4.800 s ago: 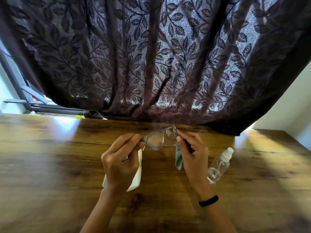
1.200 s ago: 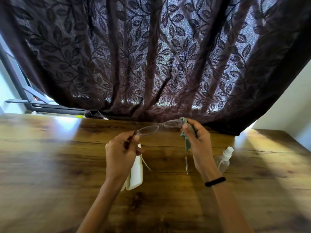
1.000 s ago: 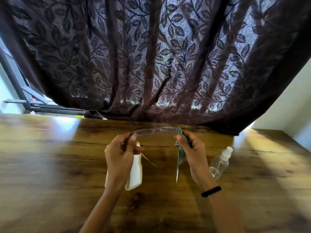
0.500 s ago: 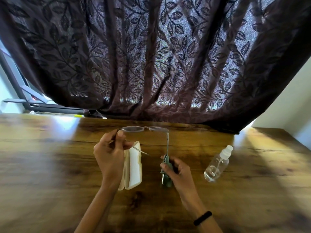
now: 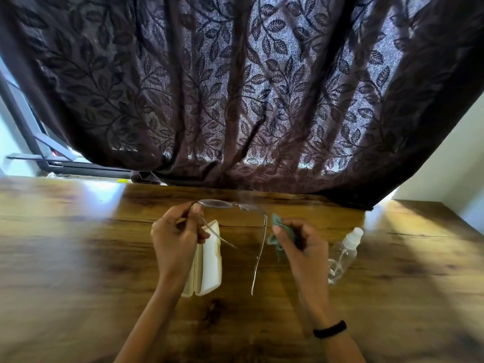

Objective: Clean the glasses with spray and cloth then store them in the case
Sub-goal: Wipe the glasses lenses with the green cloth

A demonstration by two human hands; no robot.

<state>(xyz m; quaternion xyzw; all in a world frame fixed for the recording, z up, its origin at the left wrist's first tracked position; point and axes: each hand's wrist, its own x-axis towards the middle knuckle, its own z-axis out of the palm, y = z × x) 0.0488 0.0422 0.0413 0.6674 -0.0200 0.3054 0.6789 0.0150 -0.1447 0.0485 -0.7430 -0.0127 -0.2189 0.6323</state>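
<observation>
Raised again beside the right temple is the right hand (image 5: 301,247), pinched on the cloth (image 5: 275,231); the light, fragile glasses (image 5: 225,204) are gripped by the left hand (image 5: 175,239) at the hinge.

No readable text, label or number anywhere.

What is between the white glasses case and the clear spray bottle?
In the head view, between the white glasses case and the clear plastic spray bottle: the glasses' thin metal arm and the right hand holding a green cloth.
</observation>
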